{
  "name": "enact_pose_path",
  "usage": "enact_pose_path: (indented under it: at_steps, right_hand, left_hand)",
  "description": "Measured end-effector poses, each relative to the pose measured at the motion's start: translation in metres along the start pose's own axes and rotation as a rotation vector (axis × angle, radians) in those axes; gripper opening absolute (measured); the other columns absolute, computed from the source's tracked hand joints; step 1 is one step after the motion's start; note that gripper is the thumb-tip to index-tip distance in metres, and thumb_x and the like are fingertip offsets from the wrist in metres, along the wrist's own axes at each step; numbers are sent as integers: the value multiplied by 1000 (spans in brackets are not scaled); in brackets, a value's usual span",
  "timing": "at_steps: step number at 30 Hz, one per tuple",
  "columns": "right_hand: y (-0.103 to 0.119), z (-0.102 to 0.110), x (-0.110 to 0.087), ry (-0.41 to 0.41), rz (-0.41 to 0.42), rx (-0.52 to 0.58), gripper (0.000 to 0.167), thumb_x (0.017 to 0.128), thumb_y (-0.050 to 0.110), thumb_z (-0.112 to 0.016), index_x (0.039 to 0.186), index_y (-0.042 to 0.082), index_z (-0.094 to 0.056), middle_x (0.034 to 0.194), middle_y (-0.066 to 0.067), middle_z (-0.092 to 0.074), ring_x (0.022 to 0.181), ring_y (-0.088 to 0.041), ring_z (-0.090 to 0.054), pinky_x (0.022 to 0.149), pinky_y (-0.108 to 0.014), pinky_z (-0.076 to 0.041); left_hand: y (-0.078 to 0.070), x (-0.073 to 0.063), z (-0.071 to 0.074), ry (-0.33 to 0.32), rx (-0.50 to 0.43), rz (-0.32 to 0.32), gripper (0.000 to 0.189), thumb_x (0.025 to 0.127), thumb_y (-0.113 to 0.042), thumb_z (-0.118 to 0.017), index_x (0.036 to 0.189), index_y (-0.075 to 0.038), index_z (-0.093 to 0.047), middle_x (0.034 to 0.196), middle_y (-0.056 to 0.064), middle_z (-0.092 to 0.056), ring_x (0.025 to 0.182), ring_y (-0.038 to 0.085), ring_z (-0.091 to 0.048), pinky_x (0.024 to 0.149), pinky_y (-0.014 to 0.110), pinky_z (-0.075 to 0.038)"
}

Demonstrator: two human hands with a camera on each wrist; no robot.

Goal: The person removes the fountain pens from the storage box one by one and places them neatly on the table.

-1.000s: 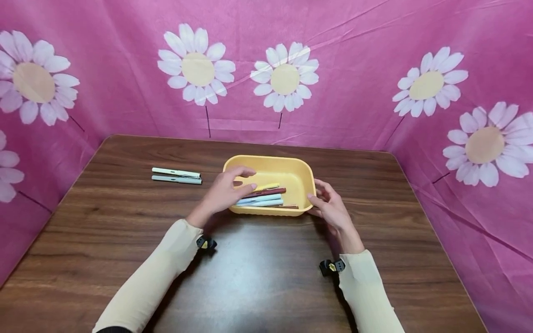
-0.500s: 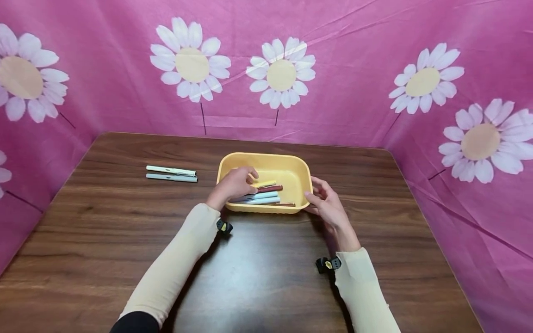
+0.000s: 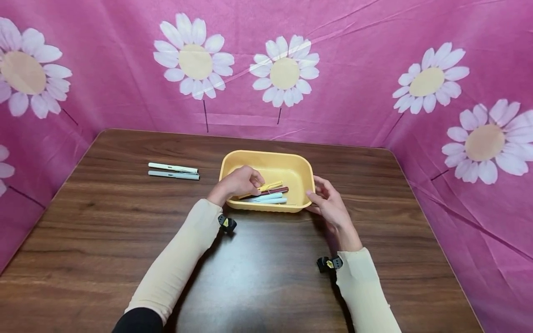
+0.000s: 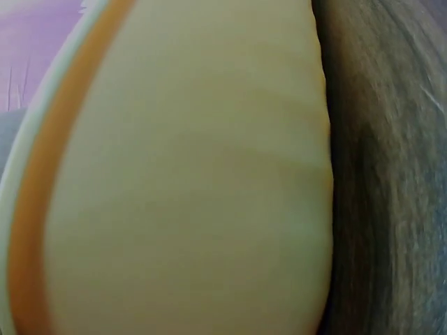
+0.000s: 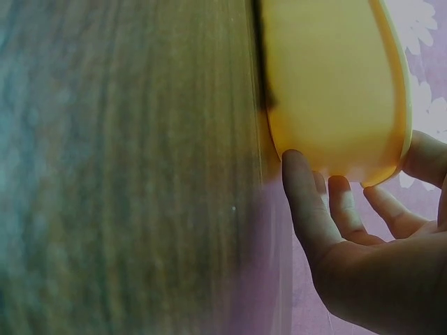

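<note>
Right hand [image 3: 333,210] pinches the box [image 3: 276,162] by one end, likely steadying it; left hand [image 3: 238,181] curls inside over pens [image 3: 276,190], hold unclear.

Pink daisy backdrop [image 3: 350,97], apparently cloth

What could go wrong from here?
1. The left hand reaches in where the yellow pen and dark red pen lie close together; it may snag both.
2. The right hand holds only one end of the yellow bin, so a bump at the other might swivel it.
</note>
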State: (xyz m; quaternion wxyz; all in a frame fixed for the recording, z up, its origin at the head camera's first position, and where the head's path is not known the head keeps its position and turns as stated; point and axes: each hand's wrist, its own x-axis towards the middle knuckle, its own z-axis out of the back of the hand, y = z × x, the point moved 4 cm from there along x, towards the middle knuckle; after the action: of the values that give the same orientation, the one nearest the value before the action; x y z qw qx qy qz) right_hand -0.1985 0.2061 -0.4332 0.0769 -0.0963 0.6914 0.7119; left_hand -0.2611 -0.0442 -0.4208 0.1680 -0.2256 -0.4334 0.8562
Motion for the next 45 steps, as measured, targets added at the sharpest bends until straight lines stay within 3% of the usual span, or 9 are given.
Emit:
enact_pose_path:
  at_steps: [4,10,18,21,25,31,35,45]
  right_hand:
    - [1,0,0,0,2,-6,56,103,3,-56,155,8,-37,143,-25,-44,114,-31,-58,85,-35,-58]
    - [0,-1,0,-1,-10,-5,57,103,3,-56,156,8,-36,145,-25,-42,117,-32,-56,86,-34,-57]
    - [1,0,-1,-5,-6,-8,56,103,4,-56,155,8,-36,143,-24,-42,113,-29,-58,84,-33,-57]
    - [0,0,-1,-7,-19,-9,56,103,4,-56,155,9,-36,145,-24,-42,116,-31,-57,85,-34,-57]
    - [-1,0,0,-12,-29,-7,56,103,4,-57,155,10,-37,145,-22,-42,119,-33,-55,86,-35,-57]
    - [0,0,-1,-15,-24,-12,56,103,4,-57,155,11,-37,146,-21,-44,118,-33,-57,85,-37,-58]
    - [1,0,-2,-19,-29,-20,57,103,5,-57,155,12,-37,146,-21,-45,116,-32,-58,85,-37,-58]
    - [0,0,-2,-14,-27,-5,56,103,4,-57,155,11,-37,144,-22,-45,115,-31,-58,86,-38,-57]
  left_hand:
    - [-1,0,1,-28,-31,-13,25,86,3,-76,110,1,-74,102,10,-72,100,24,-65,96,37,-49]
    - [1,-2,3,-73,-163,-5,26,84,3,-75,111,2,-73,103,11,-72,102,27,-64,97,41,-49]
    - [0,-3,8,-155,-195,-44,17,88,0,-76,105,2,-77,104,12,-75,100,26,-65,91,38,-51]
    - [0,-5,9,-179,-219,-31,17,89,-2,-76,106,1,-77,104,12,-75,100,25,-65,87,35,-53]
    - [-1,-8,10,-200,-280,-27,17,89,-1,-75,106,3,-77,104,12,-74,97,23,-63,81,32,-54]
    - [-6,-13,13,-222,-370,-69,17,90,1,-74,106,5,-76,103,15,-74,94,22,-64,81,34,-55]
    - [-9,-15,15,-228,-361,-95,16,90,1,-74,106,5,-75,102,14,-74,92,21,-65,81,32,-55]
    - [-13,-28,22,-236,-227,-149,17,92,-3,-74,107,3,-76,105,13,-74,97,23,-65,85,33,-53]
